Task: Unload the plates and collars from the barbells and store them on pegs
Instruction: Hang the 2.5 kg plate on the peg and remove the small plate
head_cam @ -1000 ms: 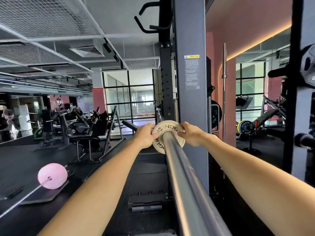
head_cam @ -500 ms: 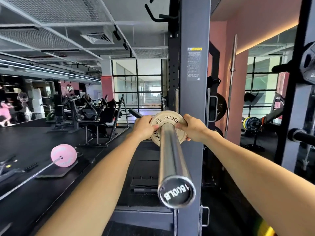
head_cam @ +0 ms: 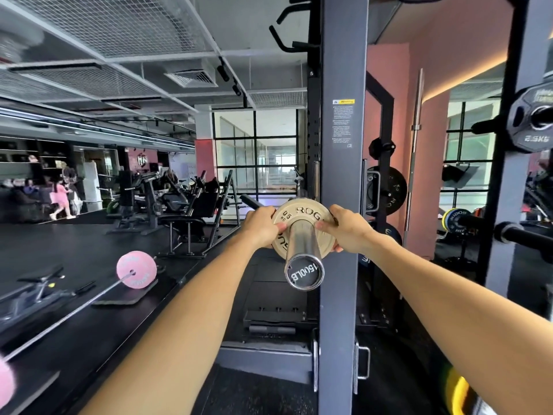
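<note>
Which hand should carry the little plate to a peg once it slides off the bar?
Probably the right hand. Both hands grip the plate on the bar, but the pegs with stored plates show on the right side. The left hand is on the far side from them.

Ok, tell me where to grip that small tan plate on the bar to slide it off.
Grip the tan plate by its rim on opposite sides, left hand and right hand, as now. It is thin and flat, and the bar sleeve fills its centre, so pull straight toward the sleeve's end.
</note>
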